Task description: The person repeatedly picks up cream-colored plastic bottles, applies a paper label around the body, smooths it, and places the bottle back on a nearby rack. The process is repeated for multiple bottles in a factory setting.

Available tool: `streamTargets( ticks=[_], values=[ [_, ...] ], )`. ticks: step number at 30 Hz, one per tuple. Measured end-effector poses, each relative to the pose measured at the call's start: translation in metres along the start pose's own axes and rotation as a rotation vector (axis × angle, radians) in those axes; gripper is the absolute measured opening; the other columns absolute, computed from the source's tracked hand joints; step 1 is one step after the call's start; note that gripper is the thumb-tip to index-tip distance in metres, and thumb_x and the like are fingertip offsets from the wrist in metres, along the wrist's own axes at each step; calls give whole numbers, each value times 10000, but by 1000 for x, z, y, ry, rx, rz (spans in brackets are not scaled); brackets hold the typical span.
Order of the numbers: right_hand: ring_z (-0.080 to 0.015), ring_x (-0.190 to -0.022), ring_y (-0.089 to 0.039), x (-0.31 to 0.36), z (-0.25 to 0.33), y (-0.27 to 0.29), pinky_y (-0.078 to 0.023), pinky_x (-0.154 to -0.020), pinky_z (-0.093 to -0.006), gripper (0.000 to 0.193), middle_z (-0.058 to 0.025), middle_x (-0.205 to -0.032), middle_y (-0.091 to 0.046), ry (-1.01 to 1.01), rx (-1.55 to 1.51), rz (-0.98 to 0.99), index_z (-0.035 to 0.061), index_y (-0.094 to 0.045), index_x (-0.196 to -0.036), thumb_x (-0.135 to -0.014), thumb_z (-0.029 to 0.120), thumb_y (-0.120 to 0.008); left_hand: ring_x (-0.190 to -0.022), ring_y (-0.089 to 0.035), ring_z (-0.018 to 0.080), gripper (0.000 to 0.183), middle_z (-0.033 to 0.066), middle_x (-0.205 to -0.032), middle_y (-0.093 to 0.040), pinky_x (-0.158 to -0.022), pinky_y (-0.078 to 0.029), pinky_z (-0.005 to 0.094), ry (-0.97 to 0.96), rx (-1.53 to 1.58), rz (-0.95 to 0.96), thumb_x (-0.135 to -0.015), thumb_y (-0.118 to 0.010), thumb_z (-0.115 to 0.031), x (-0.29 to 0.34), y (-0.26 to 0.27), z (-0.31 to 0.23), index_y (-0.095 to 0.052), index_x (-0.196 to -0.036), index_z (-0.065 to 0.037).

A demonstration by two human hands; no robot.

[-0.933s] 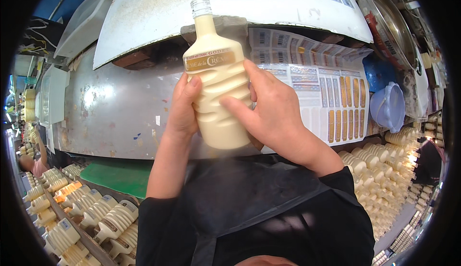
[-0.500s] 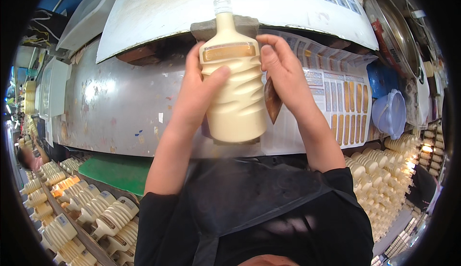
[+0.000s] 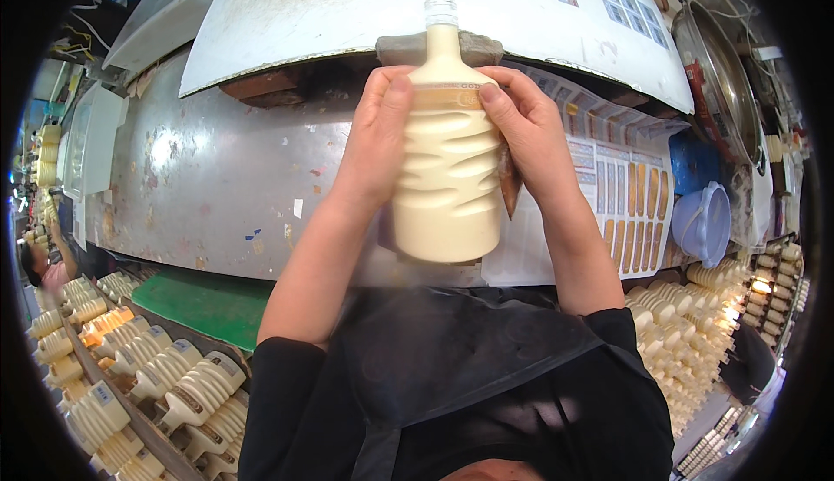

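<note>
The bottle [image 3: 446, 164] is held upright in front of the chest, raised before the grey metal panel [image 3: 217, 177], and is clasped from both sides. The left hand [image 3: 375, 138] is closed around its left flank, thumb pressed near the gold band [image 3: 445, 97] at the shoulder; the right hand [image 3: 526, 138] is closed on the right flank, its thumb laid on the same band from the other side. A brown flap [image 3: 509, 187], seemingly a label or its backing, is seen behind the right palm, though its exact nature cannot be told. The band appears to be the thing being smoothed or checked, so pressure is best applied by the thumbs from the middle outward, while the ribbed body is kept steady by the wrapped fingers. The clear neck [image 3: 440, 14] should be left free and the bottle kept vertical, so that the band is set level. A firm, even squeeze is advised, since the ribs offer purchase but the smooth shoulder may slip. Sheets of labels [image 3: 621, 194] hang to the right, a blue basin [image 3: 702, 220] lies beyond them, and rows of like bottles [image 3: 174, 385] are laid at the lower left and right.
</note>
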State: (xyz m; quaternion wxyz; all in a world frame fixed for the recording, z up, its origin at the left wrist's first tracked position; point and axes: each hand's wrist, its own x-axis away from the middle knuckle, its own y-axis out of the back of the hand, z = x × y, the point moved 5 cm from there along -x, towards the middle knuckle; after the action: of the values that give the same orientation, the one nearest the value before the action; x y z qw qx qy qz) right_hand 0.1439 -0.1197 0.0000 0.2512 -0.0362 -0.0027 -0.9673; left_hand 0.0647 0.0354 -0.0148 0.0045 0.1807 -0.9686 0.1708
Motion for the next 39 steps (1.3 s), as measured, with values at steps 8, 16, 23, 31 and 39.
streamTargets(
  ticks=[8,16,23,31,39],
  values=[
    [-65,-848,-620,-2,-1,0,-496,-764,-234,386,-37,-926,-708,-1,-31,19,3,-661,-1187,-991,335,-676,-1007,-590,111,447,76,-1099,-645,-909,-495,284,75,-99,-15,-1106,-440,-439,-3,4,1,-560,-1242,-31],
    [-50,-828,-594,-1,-12,-1,-482,-751,-228,379,-13,-891,-681,16,-20,-9,1,-664,-1162,-997,342,-667,-1004,-585,115,460,76,-1086,-651,-907,-489,285,-17,-142,22,-1099,-455,-453,-5,3,1,-568,-1228,-27],
    [-58,-922,-587,-9,13,30,-474,-835,-232,342,-14,-990,-668,-170,-35,-108,16,-706,-1204,-1028,292,-607,-1043,-630,147,464,98,-1164,-658,-949,-518,324,100,47,-28,-1119,-408,-409,0,1,1,-554,-1298,-6],
    [-191,-869,-713,23,58,6,-563,-772,-315,219,-115,-956,-743,483,521,-267,18,-724,-1108,-897,79,-734,-1042,-636,135,462,93,-1176,-664,-941,-522,308,118,76,-2,-1110,-454,-409,2,-2,3,-552,-1303,-2],
    [-263,-871,-737,59,76,-43,-591,-770,-361,295,-108,-968,-751,1171,903,-23,38,-764,-1001,-710,8,-728,-1065,-651,158,453,111,-1194,-676,-940,-538,320,143,219,-50,-1126,-400,-367,3,-2,3,-574,-1332,-2]
  ],
)
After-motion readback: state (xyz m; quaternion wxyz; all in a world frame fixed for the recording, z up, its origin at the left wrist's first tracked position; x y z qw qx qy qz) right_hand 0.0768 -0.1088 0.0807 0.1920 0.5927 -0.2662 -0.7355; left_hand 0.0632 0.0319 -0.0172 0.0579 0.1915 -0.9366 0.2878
